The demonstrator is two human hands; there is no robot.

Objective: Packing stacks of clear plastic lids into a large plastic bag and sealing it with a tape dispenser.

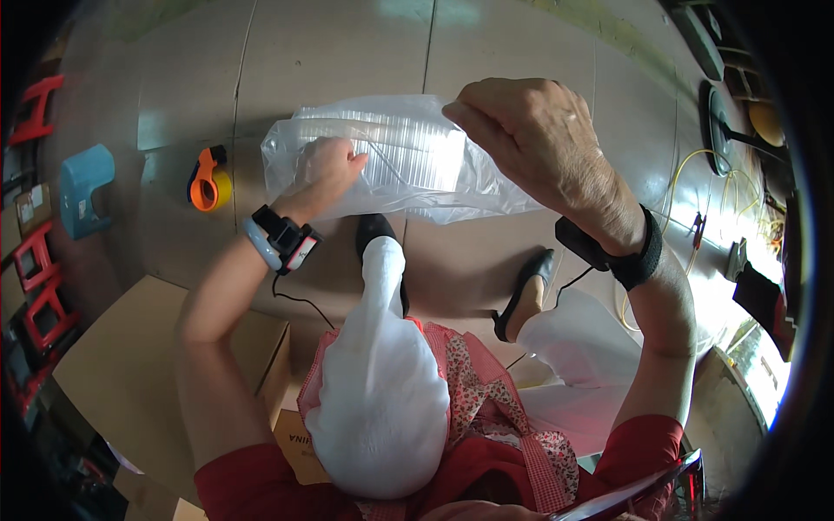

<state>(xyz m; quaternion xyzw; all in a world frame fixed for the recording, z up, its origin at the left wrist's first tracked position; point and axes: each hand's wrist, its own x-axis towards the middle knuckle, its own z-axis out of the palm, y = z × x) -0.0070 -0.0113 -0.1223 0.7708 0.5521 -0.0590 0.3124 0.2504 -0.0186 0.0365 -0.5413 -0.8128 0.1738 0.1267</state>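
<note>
A clear plastic bag point(486, 187) lies on the tiled floor in front of me, around a stack of clear ribbed plastic containers point(404, 156). My left hand point(330, 167) is closed at the bag's left part, with film gathered around its fingers. Higher and closer to me, my right hand point(534, 130) is closed in a pinch over the bag's right side. Its fingertips point left, near the bag's upper edge. Whatever those fingers pinch is hidden from this side.
An orange tape dispenser point(206, 184) with a yellow roll stands left of the bag. Farther left are a blue plastic stool point(87, 191) and red plastic frames point(39, 286). A cardboard box point(148, 356) is by my left arm. Yellow cable point(673, 195) trails at the right.
</note>
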